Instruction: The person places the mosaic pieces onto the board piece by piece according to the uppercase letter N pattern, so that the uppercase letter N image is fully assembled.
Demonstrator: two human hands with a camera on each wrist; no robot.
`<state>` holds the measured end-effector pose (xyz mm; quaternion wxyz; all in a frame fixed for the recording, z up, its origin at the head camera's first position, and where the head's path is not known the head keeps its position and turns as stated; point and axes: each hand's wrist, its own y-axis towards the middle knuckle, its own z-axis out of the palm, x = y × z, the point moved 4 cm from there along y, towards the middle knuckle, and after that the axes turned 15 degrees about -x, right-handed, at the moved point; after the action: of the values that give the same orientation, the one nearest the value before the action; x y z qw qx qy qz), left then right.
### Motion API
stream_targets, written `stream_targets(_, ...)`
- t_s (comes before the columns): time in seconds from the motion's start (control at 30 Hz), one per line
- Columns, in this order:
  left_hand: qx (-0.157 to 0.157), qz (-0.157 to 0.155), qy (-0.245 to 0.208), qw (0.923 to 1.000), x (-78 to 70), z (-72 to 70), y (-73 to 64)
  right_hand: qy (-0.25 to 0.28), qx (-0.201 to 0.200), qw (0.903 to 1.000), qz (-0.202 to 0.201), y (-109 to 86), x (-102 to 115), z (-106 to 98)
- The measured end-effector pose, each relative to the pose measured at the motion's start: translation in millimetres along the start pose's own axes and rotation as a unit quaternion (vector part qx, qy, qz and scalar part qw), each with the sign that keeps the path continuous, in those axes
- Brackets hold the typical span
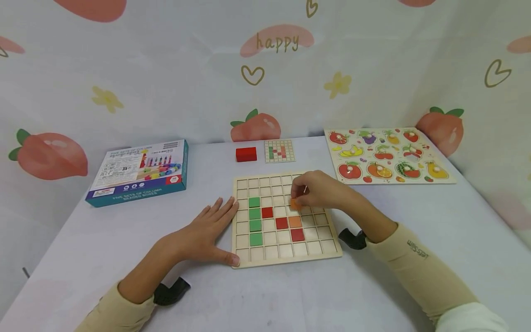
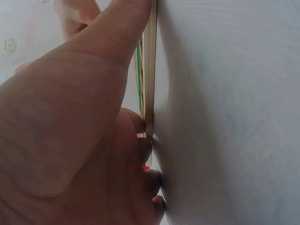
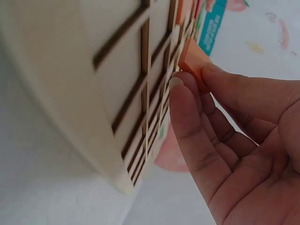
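A wooden grid board [image 1: 271, 253] lies on the table in the head view. Green square tiles [image 1: 255, 225] form a column in it, beside several red tiles [image 1: 267, 212] and one orange tile [image 1: 295, 222] set in cells. My right hand [image 1: 319, 190] pinches another orange tile [image 3: 194, 61] between thumb and fingers, tilted close over the grid just above the set orange one. With fingers spread, my left hand [image 1: 203, 234] rests at the board's left edge, thumb at the near corner; the left wrist view shows its fingertips along the board's side.
Behind the board are a red block [image 1: 246, 154] and a small pattern card [image 1: 280, 151] showing a coloured grid. A boxed bead set [image 1: 138, 173] lies at the back left, a fruit puzzle board [image 1: 387, 157] at the back right. A printed cloth hangs behind.
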<state>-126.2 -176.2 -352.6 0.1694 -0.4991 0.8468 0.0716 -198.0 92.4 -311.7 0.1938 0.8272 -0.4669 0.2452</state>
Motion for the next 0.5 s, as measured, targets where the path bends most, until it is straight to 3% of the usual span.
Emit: stream_targets(0.5, 0.002, 0.000, 0.004, 1.0000, 1.6, 1.3, -0.7, -0.080, 0.008, 0.9963, -0.031, -6.7, 11.9, 13.6)
